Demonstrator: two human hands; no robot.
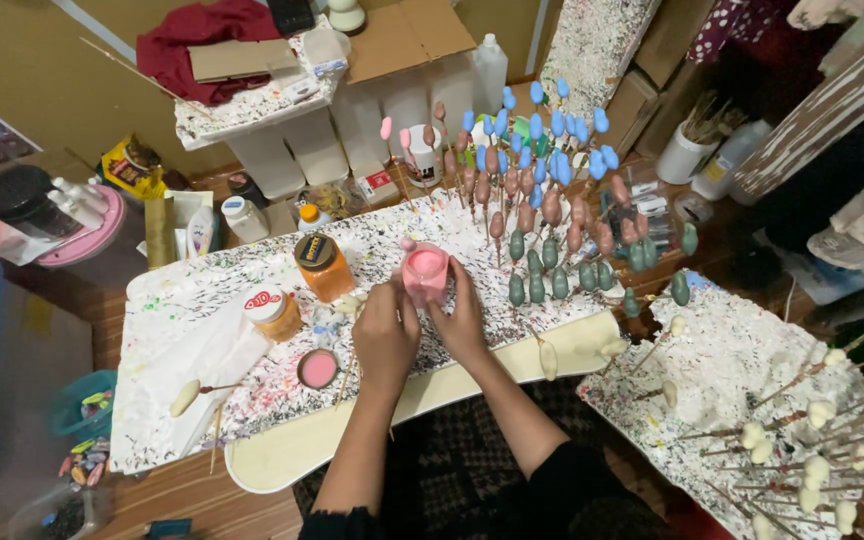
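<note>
The left hand (384,330) and right hand (462,318) meet over a paint-spattered tabletop (192,290), both at a small open jar of pink paint (425,270). The right hand's fingers curl round the jar's near side, gripping it. The left hand's fingertips are pinched together just beside the jar's left edge; whether they hold a thin stick or merely touch the jar cannot be told.

Just below the left hand lies a round lid (318,368) with pink inside, flat on the tabletop. To the left of the left hand stands an orange jar with a white cap (273,312), and beyond it, further from the person, a taller orange jar with a dark cap (324,266). Farther left, near the tabletop's near edge, a cream egg-shaped piece on a stick (185,397) lies flat.

Beyond the right hand stands a crowd of egg shapes on sticks (542,190), blue at the back, brown in the middle, grey-green nearest. To the right of the right hand, well apart, unpainted cream egg shapes on sticks (812,470) lean over a second spattered board (732,350)
</note>
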